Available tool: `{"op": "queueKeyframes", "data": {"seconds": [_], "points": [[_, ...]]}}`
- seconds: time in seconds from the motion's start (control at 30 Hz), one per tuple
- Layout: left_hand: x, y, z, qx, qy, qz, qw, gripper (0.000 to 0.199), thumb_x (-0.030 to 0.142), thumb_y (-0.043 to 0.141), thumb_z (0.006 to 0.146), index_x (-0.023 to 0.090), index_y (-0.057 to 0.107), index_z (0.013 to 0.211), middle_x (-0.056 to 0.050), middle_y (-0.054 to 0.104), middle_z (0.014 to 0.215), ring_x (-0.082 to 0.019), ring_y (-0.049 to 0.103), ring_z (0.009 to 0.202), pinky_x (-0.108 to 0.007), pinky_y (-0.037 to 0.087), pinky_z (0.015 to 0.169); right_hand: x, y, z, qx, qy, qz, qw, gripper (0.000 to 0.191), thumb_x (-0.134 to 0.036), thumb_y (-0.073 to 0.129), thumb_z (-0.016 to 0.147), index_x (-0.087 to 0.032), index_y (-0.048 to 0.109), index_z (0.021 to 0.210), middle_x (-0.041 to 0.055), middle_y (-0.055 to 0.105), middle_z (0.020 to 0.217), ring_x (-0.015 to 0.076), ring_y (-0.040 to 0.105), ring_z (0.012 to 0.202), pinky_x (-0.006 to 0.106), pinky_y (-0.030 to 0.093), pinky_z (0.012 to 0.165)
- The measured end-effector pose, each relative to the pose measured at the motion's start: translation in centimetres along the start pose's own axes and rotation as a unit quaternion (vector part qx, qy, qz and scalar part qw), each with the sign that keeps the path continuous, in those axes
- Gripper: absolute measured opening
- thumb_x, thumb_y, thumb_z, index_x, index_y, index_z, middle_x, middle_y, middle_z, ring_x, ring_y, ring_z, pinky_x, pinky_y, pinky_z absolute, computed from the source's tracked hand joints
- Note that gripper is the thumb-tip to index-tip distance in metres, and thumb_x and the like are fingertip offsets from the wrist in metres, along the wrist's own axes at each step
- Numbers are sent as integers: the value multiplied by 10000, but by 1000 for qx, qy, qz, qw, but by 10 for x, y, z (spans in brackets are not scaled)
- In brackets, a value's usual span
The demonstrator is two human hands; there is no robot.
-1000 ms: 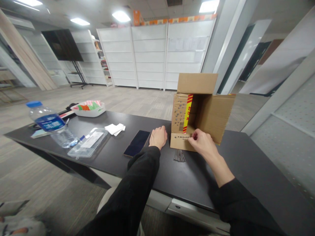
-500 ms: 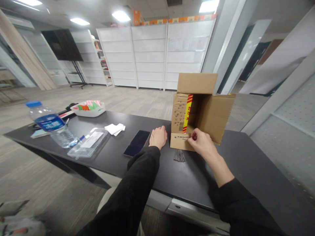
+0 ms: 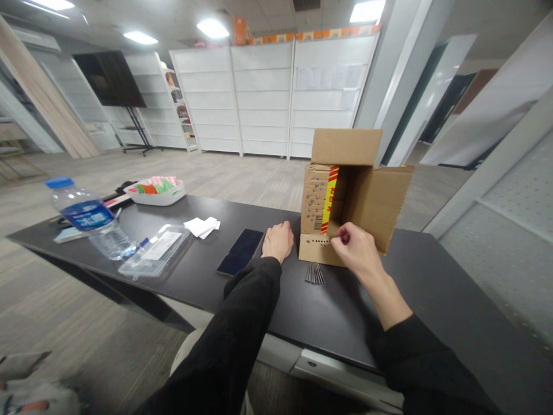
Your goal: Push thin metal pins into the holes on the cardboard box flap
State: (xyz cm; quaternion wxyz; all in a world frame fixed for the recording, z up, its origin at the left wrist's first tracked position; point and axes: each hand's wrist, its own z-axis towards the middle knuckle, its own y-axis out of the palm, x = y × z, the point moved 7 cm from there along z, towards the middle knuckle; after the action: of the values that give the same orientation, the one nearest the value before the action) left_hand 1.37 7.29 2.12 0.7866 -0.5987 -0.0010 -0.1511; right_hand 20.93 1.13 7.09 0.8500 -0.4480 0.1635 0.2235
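An open cardboard box (image 3: 314, 199) stands on the dark table, its side flap spread to the right and its top flap raised. Small holes run in rows along its lower front flap (image 3: 319, 253), and dark dots cover its left panel. My right hand (image 3: 356, 248) is at that lower flap, thumb and fingertips pinched together; what they hold, if anything, is too small to make out. A fan of thin dark nails (image 3: 315, 274) lies in front of the box. My left hand (image 3: 277, 241) rests on the table between box and phone, its fingers curled loosely downward.
A black phone (image 3: 240, 252) lies left of my left hand. Farther left are white tissues (image 3: 202, 227), a clear plastic case (image 3: 158, 252), a water bottle (image 3: 93, 219) and a white basket (image 3: 158, 195) with colourful contents. The table's front edge runs below my forearms.
My right hand has shifted very slightly along the lower flap, with its fingers still pinched. My left hand, the box and the nails have not moved.
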Motion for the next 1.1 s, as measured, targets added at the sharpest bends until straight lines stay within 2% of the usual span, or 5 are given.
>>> {"op": "queueKeyframes", "data": {"seconds": [0.2,0.37,0.5,0.8,1.1], "points": [[-1,1,0,7,-1,5,1000,226,253,350,991,177,560,1025,-102,686,1030,-244,635,1010,-363,419,857,-8,-11,0,68,-39,32,996,41,-188,522,697,-218,500,680,-20,518,638,143,484,587,275,360,577],[-1,1,0,2,-1,1,1000,220,250,352,989,180,556,1034,-106,682,1049,-242,631,1026,-362,419,869,-16,-34,-5,188,-67,64,978,37,-174,517,720,-208,530,714,-19,523,653,138,496,585,275,403,583],[-1,0,0,-2,-2,-3,1000,215,254,352,992,185,551,1035,-103,682,1053,-238,630,1033,-357,417,878,-14,-47,-11,260,-52,77,961,18,-198,542,754,-203,553,766,-26,525,668,128,484,563,274,415,565],[0,0,0,-12,-7,-7,1000,228,260,342,997,183,549,1055,-115,678,1082,-240,624,1059,-365,415,891,-5,-46,-16,267,-32,98,958,26,-224,558,819,-204,564,834,7,587,760,142,568,629,285,499,594],[-1,2,0,-13,-11,-8,1000,229,256,346,995,184,553,1059,-116,680,1080,-236,621,1072,-360,407,911,-7,-47,-16,266,-85,145,949,83,-276,586,887,-197,605,901,50,650,900,166,630,779,308,543,656]]}}
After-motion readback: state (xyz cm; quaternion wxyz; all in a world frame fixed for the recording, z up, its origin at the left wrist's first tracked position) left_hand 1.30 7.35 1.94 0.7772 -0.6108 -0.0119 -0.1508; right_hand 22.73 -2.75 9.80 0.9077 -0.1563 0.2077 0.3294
